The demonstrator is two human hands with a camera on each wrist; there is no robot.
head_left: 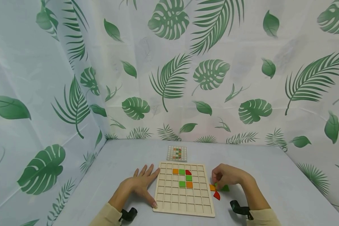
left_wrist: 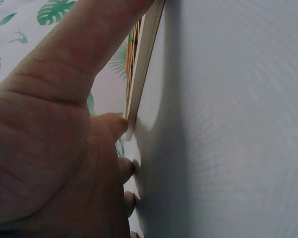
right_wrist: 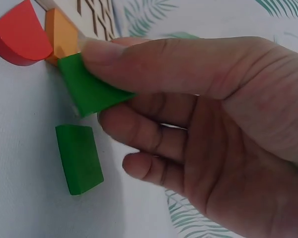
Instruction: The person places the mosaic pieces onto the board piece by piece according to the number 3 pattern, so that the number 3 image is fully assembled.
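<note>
My left hand (head_left: 141, 183) is spread at the left side of a wooden grid board (head_left: 175, 199), its thumb on the near left corner and a fingertip at the left edge. My right hand (head_left: 230, 175) is just right of the board. In the right wrist view, its thumb and fingers pinch a green block (right_wrist: 87, 91). Below that, another green block (right_wrist: 82, 158) lies on the table. An orange block (right_wrist: 62, 34) sits close to the board's edge, beside a red quarter-round block (right_wrist: 20, 34). The left wrist view shows the palm and fingers with no block in them.
On the board, an orange square (head_left: 175, 171), a green square (head_left: 182, 171) and a red quarter-round (head_left: 188, 172) form a row, with several squares nearer. Behind the board lies a small pattern card (head_left: 177, 153). A leaf-print curtain (head_left: 212, 131) hangs behind the table.
</note>
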